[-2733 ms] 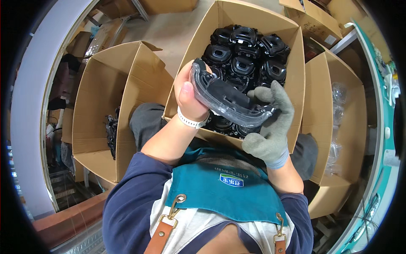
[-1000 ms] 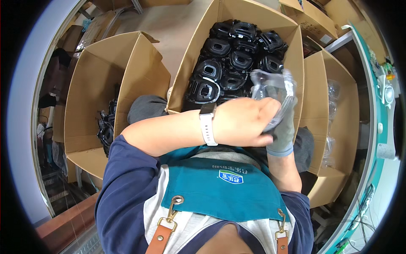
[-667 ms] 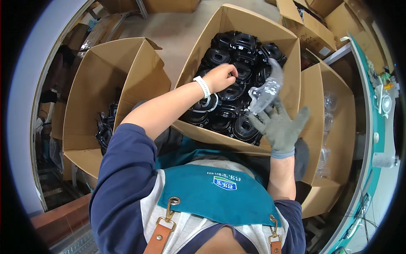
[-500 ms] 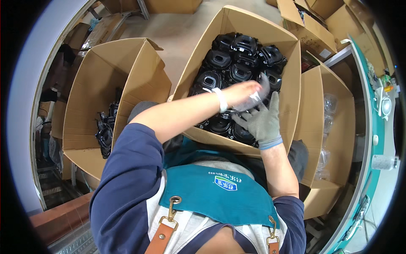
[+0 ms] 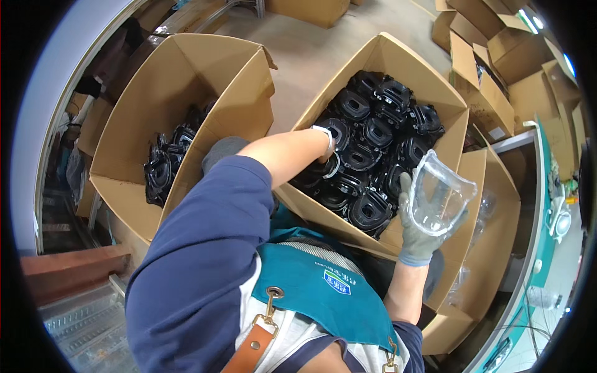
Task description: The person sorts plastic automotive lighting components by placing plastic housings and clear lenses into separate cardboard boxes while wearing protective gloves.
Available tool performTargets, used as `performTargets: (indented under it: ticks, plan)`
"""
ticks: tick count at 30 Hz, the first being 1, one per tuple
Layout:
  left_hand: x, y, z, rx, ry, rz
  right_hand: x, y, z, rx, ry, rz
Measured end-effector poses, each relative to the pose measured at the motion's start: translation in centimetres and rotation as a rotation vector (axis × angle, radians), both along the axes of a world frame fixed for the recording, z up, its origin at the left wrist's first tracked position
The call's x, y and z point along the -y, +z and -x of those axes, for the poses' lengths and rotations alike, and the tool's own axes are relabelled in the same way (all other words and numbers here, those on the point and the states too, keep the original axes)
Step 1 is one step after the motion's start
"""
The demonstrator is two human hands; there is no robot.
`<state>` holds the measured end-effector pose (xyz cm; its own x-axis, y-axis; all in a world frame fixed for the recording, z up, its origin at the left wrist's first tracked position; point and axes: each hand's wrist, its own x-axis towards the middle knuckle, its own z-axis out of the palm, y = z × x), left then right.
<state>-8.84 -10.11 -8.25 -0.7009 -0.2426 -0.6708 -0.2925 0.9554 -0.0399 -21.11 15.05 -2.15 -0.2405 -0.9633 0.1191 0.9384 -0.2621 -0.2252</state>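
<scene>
Mid-pick, the left hand [image 5: 328, 151] reached among the black moulded parts [image 5: 367, 158], its fingers hidden so I cannot tell their grip, while the gloved right hand [image 5: 418, 224] grasped a clear plastic cover [image 5: 440, 200], seemingly awaiting a part to fit.

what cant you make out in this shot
- Left hand, head view: fingers buried among the black parts; whether it grips one is hidden.
- Right-side box, head view: its contents are mostly hidden by the clear cover in the gloved right hand.
- Left box: its black pieces sit in shadow.

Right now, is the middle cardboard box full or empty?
Nearly full. The middle cardboard box holds black plastic parts stacked across its whole floor, reaching high up its walls. The left hand reaches in among them.
</scene>
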Motion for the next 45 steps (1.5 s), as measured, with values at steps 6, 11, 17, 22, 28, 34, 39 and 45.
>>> performTargets:
  ticks: [6,11,17,22,28,34,39,45]
  plan:
    - [2.1,-12.7,-0.3,-0.611,0.956,-0.205,0.1,1.5,0.2,-0.342,-0.08,-0.233]
    - [2.7,-14.0,-0.8,0.008,0.157,-0.186,2.6,-0.1,-0.9,-1.162,-0.364,-0.322]
    - [0.2,-6.2,2.2,-0.131,-0.141,-0.154,2.7,-0.8,-1.0,-2.336,-1.101,-0.362]
    - [-0.9,0.0,0.5,-0.87,-0.303,-0.077,1.8,-1.4,-0.4,-2.211,-0.642,-0.532]
    - [-4.7,9.9,2.5,-1.383,-0.319,0.159,5.9,0.0,-6.5,-2.248,-0.728,-0.425]
    - [-5.8,10.8,1.3,-1.596,0.175,-0.153,7.4,-1.2,-5.7,-2.479,-1.012,-0.594]
    - [-7.1,7.7,-3.5,-1.477,0.605,-0.858,8.7,1.3,-7.2,-1.073,-0.571,-0.37]
    - [-8.2,4.4,-3.7,-1.615,0.588,-1.489,8.4,0.1,-9.5,-0.95,-0.471,-0.287]
